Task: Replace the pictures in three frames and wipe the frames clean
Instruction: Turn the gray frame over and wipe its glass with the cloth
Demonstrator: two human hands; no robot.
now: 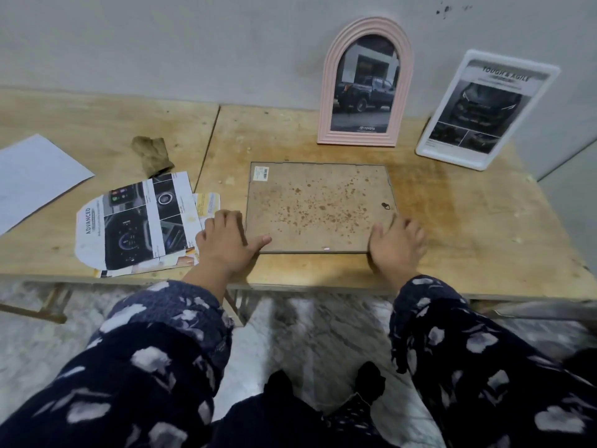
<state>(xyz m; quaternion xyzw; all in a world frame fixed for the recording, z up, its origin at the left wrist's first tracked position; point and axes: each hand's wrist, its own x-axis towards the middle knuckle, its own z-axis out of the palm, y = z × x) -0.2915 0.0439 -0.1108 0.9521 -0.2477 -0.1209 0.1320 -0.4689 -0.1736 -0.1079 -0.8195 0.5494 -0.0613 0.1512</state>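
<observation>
Frame on the table: a flat frame point(319, 206) lies face down near the front edge of the wooden table point(468, 221). Its brown back board is up, with many rusty spots and a small sticker in the far left corner.
Long side: it runs left to right, across the person.
Left hand: the left hand point(226, 244) sits at the near left corner of the frame. The thumb lies flat along the front edge. The other fingers are curled down beside the left side. It seems to hold that corner.
Right hand: the right hand point(395, 245) rests on the near right corner, fingers spread and mostly straight.
Which hand is nearer: both touch the frame, one at each end, so neither is nearer.
Next move, my guess: lift or turn the frame with both hands, or open the back.
Pink frame point(366, 85): arch shaped, ridged, stands against the wall with a truck picture.
White frame point(487, 109): smooth, round corners, leans beside the pink one.
Cloth point(151, 155): brown, crumpled, well to the left.
Cut pictures point(135, 221): shiny paper, just left of the left hand.
</observation>
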